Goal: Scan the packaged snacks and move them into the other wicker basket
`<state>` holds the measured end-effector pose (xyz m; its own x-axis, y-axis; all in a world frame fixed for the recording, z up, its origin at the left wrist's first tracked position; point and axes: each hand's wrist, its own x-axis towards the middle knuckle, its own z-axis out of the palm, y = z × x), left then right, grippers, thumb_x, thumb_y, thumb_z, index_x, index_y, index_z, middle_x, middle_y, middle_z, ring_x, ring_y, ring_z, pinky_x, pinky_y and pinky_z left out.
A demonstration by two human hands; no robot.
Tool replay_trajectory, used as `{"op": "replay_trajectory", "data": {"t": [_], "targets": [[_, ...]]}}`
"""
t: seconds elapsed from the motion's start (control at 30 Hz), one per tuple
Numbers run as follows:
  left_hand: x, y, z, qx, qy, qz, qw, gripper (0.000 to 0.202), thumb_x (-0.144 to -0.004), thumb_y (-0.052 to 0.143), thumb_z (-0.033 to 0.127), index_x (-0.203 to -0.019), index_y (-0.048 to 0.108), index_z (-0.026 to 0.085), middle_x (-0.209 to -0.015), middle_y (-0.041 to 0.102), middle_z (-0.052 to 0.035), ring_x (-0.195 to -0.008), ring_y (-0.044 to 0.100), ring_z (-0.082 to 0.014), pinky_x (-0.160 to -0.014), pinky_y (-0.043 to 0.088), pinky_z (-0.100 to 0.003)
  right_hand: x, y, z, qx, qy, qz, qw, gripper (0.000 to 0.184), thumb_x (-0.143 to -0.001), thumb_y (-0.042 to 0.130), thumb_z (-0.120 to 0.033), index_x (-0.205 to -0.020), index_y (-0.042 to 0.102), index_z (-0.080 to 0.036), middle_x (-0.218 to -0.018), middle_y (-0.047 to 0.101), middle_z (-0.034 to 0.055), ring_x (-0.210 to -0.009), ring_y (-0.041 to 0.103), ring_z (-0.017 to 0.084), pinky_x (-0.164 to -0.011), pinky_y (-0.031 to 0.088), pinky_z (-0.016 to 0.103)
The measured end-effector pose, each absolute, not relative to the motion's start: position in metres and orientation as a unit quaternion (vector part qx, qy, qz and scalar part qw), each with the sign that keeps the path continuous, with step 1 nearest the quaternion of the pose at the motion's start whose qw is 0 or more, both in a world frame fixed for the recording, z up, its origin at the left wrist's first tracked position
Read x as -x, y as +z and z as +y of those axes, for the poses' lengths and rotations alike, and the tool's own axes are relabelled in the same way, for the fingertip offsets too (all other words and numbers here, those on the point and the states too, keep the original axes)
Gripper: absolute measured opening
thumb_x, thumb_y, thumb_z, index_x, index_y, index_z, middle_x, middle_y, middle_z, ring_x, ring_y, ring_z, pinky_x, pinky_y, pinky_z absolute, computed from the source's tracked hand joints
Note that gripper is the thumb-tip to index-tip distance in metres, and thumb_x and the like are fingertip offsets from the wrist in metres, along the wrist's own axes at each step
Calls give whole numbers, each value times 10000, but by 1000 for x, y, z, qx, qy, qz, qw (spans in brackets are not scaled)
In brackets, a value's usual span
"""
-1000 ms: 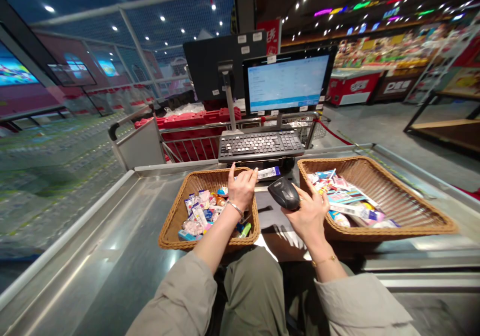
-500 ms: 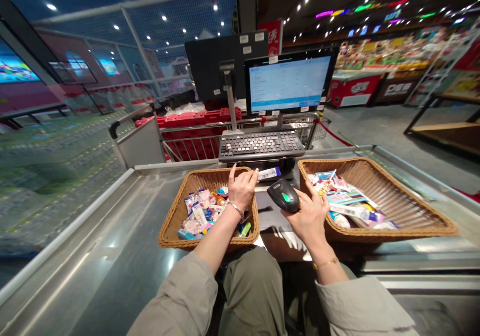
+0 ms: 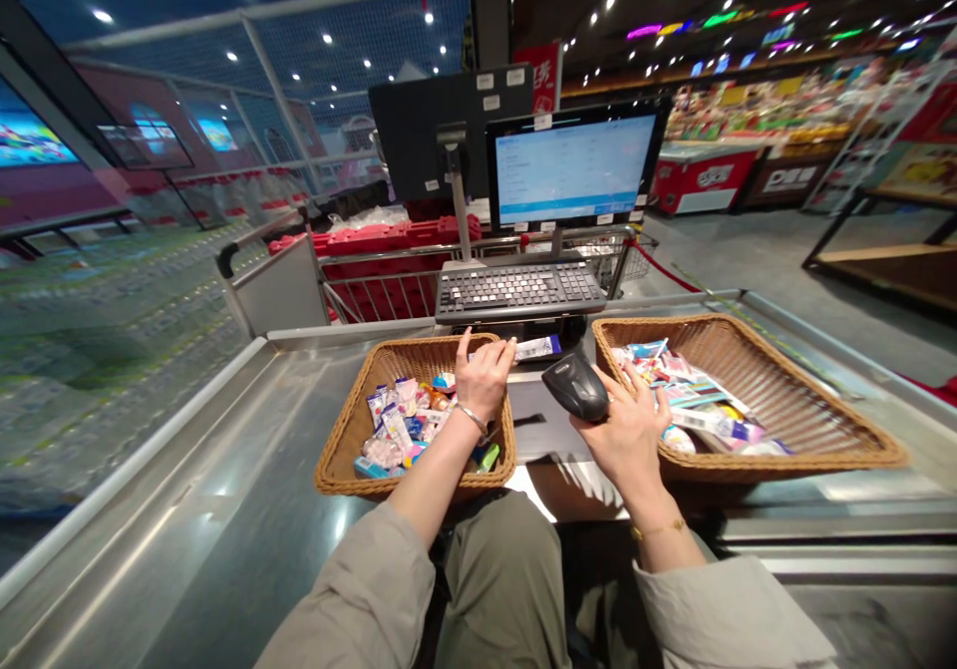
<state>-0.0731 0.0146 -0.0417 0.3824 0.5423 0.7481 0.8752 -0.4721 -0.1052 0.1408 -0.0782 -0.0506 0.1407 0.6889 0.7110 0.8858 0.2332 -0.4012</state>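
Note:
My left hand point(image 3: 484, 378) is closed on one end of a slim white and blue packet point(image 3: 536, 348), just above the right rim of the left wicker basket point(image 3: 340, 440). The packet sticks out to the right; its kind is too small to tell. A black handheld barcode scanner point(image 3: 575, 387) is gripped in my right hand point(image 3: 628, 430), its head tilted towards the packet but apart from it. Several small packaged goods point(image 3: 404, 425) lie in the left basket. More packets point(image 3: 695, 390) fill the left part of the right wicker basket point(image 3: 814, 370), beside my right hand.
Behind the hands, a black keyboard point(image 3: 521, 290) stands below a lit monitor point(image 3: 572, 172), with a second screen point(image 3: 449, 136) seen from behind. Both baskets rest on a metal counter point(image 3: 224, 509). A shopping cart point(image 3: 374, 290) with red crates stands beyond.
The scanner and my right hand have shifted slightly right, and the scanner has turned. The green light seen on it earlier no longer shows. My left hand and the packet have stayed put.

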Motion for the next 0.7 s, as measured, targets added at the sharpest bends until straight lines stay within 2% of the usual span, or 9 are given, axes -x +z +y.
{"op": "replay_trajectory", "data": {"t": [0.17, 0.37, 0.43, 0.53, 0.7], "targets": [[67, -36, 15, 793, -338, -431, 268, 298, -1043, 532, 232, -1304, 673, 264, -1142, 790, -22, -1006, 744, -170, -1317, 82, -529, -157, -42, -83, 632, -128, -609, 462, 251, -789, 611, -399, -907, 730, -211, -1196, 747, 116, -1376, 477, 366, -1161, 206, 641], [43, -24, 17, 803, -359, -383, 281, 244, -1047, 547, 291, -1225, 710, 259, -1123, 794, -14, -969, 752, -156, -1318, 90, -515, -184, -23, -92, 671, -135, -541, 489, 462, -803, 597, -500, -1120, 712, -184, -1174, 720, 158, -1339, 496, 366, -1135, 264, 628], [33, -22, 18, 808, -367, -359, 289, 233, -1046, 550, 301, -1194, 722, 247, -1099, 796, -14, -966, 751, -147, -1319, 100, -497, -195, -18, -96, 682, -136, -517, 499, 478, -796, 610, -503, -1133, 710, -180, -1193, 705, 171, -1342, 495, 368, -1141, 266, 624], [18, -19, 22, 824, -361, -332, 285, 212, -1040, 565, 289, -1165, 732, 253, -1088, 795, -9, -973, 749, -141, -1315, 133, -497, -213, -18, -99, 701, -138, -475, 514, 476, -768, 657, -508, -1094, 722, -167, -1175, 700, 187, -1350, 493, 385, -1151, 256, 628], [-9, -13, 28, 864, -328, -272, 269, 236, -1032, 558, 205, -1194, 717, 268, -1122, 784, -7, -1121, 713, -159, -1300, 200, -523, -242, -26, -99, 717, -149, -389, 559, 431, -691, 732, -509, -947, 742, -163, -1138, 695, 206, -1294, 528, 435, -1132, 275, 667]]}}
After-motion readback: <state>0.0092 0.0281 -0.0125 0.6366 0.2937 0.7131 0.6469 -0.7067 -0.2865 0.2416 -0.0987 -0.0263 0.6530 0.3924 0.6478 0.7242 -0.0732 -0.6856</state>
